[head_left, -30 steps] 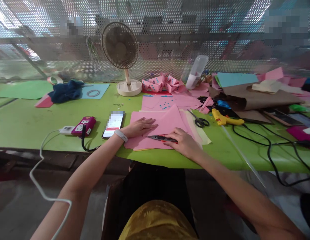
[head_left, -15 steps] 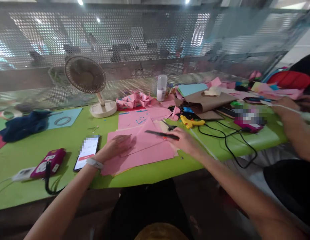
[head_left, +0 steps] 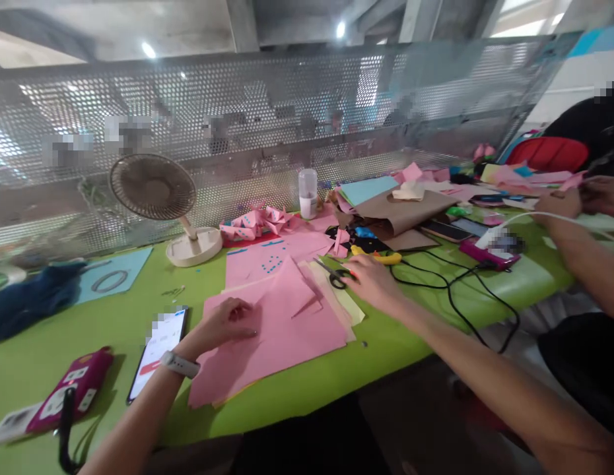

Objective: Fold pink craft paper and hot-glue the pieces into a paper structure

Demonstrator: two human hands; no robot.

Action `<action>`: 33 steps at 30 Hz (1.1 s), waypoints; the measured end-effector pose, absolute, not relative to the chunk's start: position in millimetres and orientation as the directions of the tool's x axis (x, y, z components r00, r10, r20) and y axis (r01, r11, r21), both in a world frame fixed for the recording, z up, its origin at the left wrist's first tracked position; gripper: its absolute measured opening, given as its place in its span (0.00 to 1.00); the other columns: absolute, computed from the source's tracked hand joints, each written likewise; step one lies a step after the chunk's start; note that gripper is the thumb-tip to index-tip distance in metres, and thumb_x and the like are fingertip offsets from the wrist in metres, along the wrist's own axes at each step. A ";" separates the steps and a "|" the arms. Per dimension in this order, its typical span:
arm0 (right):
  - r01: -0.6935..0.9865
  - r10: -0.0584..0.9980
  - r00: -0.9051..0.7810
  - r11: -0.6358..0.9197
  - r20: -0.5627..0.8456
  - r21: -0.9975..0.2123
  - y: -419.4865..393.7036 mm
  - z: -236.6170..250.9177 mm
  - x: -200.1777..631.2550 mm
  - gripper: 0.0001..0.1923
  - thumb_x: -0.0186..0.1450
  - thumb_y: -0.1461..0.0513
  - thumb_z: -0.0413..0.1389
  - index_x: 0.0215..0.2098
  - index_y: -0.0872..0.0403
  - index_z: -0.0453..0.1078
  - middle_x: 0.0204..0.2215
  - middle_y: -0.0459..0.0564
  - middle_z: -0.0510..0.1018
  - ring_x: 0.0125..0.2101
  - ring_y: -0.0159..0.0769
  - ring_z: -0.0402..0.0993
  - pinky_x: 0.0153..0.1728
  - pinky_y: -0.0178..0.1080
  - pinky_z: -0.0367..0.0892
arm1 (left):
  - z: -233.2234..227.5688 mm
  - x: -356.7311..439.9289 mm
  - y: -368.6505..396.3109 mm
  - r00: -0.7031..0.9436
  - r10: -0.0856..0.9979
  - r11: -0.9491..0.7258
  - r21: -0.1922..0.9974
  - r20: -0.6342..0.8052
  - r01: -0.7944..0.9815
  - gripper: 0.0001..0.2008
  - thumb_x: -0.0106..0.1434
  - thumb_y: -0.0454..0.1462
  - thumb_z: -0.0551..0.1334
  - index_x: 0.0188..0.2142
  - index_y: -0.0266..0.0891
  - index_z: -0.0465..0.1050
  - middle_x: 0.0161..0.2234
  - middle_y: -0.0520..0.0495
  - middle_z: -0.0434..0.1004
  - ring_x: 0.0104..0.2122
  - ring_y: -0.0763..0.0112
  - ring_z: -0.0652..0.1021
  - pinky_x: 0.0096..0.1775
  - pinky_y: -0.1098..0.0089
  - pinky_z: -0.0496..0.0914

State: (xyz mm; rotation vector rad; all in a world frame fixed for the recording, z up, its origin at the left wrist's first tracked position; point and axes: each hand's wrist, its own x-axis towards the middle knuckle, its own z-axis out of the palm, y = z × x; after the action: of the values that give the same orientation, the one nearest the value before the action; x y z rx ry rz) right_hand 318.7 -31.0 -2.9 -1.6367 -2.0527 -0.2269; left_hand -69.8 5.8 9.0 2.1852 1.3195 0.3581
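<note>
My left hand (head_left: 226, 321) rests on the near left part of a stack of pink paper (head_left: 277, 349). Its fingers are loosely curled, with the thumb apart and nothing between them. A creased pink sheet (head_left: 292, 288) with a raised fold lies on the stack, right of this hand. My right hand (head_left: 374, 282) is at the stack's far right corner, fingertips closed at the black handles of the scissors (head_left: 337, 278). The scissors' blades point away to the left, over pale yellow paper (head_left: 354, 310). Just behind that hand lies a yellow glue gun (head_left: 389, 258), partly covered by it.
A phone (head_left: 158, 349) and a purple power strip (head_left: 72, 389) lie at the left. Behind stand a fan (head_left: 194, 246), a bottle (head_left: 307, 194) and folded pink paper pieces (head_left: 257, 223). Black cables (head_left: 448, 284) run at the right, near a co-worker's hands (head_left: 559, 203).
The dark, flat, narrow tool in my right hand is no longer visible. That hand has shifted right to the scissors. My left fingers have curled and parted. The view has tilted upward.
</note>
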 end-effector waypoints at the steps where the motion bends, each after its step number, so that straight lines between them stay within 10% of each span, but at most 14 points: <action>1: 0.919 0.863 -0.192 0.326 0.467 -0.223 -29.4 2.5 309.0 0.13 0.64 0.59 0.58 0.47 0.52 0.74 0.45 0.56 0.76 0.48 0.46 0.71 0.50 0.49 0.67 | 9.2 -69.2 6.8 0.478 0.878 -0.373 0.597 -0.020 0.711 0.28 0.46 0.53 0.71 0.42 0.40 0.73 0.37 0.45 0.74 0.36 0.61 0.74 0.39 0.62 0.69; 9: 0.689 0.872 -0.368 0.489 0.323 -0.535 -4.1 24.9 223.3 0.44 0.56 0.43 0.62 0.63 0.56 0.60 0.58 0.63 0.69 0.57 0.50 0.66 0.54 0.48 0.63 | 24.0 -59.7 2.2 0.497 0.861 -0.408 0.730 0.108 0.548 0.15 0.59 0.50 0.63 0.28 0.42 0.69 0.27 0.50 0.73 0.29 0.67 0.73 0.33 0.66 0.70; 14: 0.566 0.909 -0.321 0.409 0.266 -0.715 22.2 29.0 218.4 0.14 0.64 0.52 0.59 0.38 0.54 0.76 0.29 0.46 0.79 0.31 0.34 0.73 0.33 0.33 0.62 | 27.3 -52.6 -1.2 0.349 0.921 -0.343 0.783 0.172 0.519 0.17 0.61 0.49 0.63 0.44 0.43 0.70 0.38 0.46 0.79 0.39 0.61 0.79 0.40 0.63 0.74; 18: 0.749 0.975 0.024 0.130 0.223 -0.650 69.6 36.3 264.3 0.10 0.59 0.55 0.63 0.28 0.55 0.74 0.26 0.45 0.77 0.30 0.32 0.71 0.33 0.31 0.61 | 8.8 -44.1 1.3 0.215 0.912 -0.409 0.750 0.349 0.520 0.30 0.62 0.49 0.61 0.61 0.43 0.58 0.54 0.38 0.72 0.52 0.55 0.75 0.49 0.55 0.73; 25: 0.784 0.867 0.432 -0.223 0.250 -0.580 136.4 41.5 347.1 0.18 0.65 0.65 0.50 0.53 0.56 0.68 0.47 0.58 0.77 0.47 0.44 0.73 0.45 0.40 0.65 | -14.3 -35.7 -10.1 0.370 0.883 -0.469 0.541 0.288 0.698 0.24 0.63 0.49 0.61 0.56 0.46 0.65 0.55 0.42 0.72 0.53 0.54 0.74 0.52 0.51 0.72; 33: 0.944 0.828 0.281 -0.146 0.486 -0.297 134.5 41.5 331.3 0.33 0.63 0.61 0.55 0.65 0.61 0.55 0.58 0.68 0.66 0.56 0.57 0.62 0.54 0.53 0.58 | -14.8 -30.9 -16.9 0.463 0.845 -0.533 0.367 0.266 0.762 0.31 0.58 0.52 0.64 0.58 0.44 0.65 0.55 0.41 0.72 0.53 0.51 0.74 0.50 0.50 0.71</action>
State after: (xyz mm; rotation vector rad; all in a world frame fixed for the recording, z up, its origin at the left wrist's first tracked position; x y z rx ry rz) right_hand 331.3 134.5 41.5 -2.0104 -1.5836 -0.2779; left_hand -30.9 -16.9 -14.8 2.5141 1.3996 0.6247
